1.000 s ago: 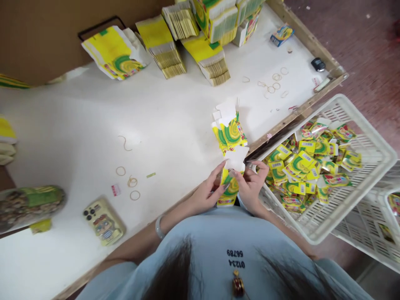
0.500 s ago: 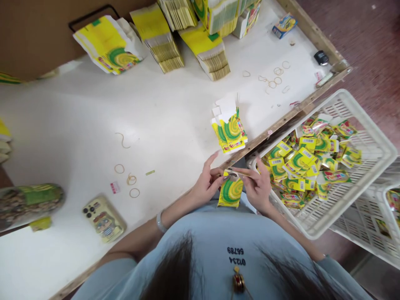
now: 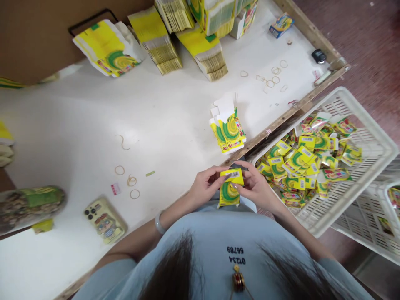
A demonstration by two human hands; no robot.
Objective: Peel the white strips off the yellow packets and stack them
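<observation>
Between my two hands is a small yellow-and-green box (image 3: 230, 196), held close to my body just off the table edge. A barcode shows on its folded top flap. My left hand (image 3: 208, 183) grips the box's left side, its thumb on the flap. From the right, my right hand (image 3: 254, 185) holds the other side, thumb on the front face and fingers behind. Just beyond my hands, a few flat unfolded cartons (image 3: 229, 129) of the same print lie overlapped near the table edge.
A white plastic crate (image 3: 368, 125) full of small yellow boxes (image 3: 301, 160) stands at the right. Bundled carton stacks (image 3: 156, 41) line the back of the white table (image 3: 168, 125). Rubber bands (image 3: 134, 194), a phone (image 3: 104, 221), a jar (image 3: 31, 206) and a blue box (image 3: 281, 25) lie around.
The box's top flap has been folded down, so its barcode now faces up. My right fingers have come in from the raised flap to the box's side and front.
</observation>
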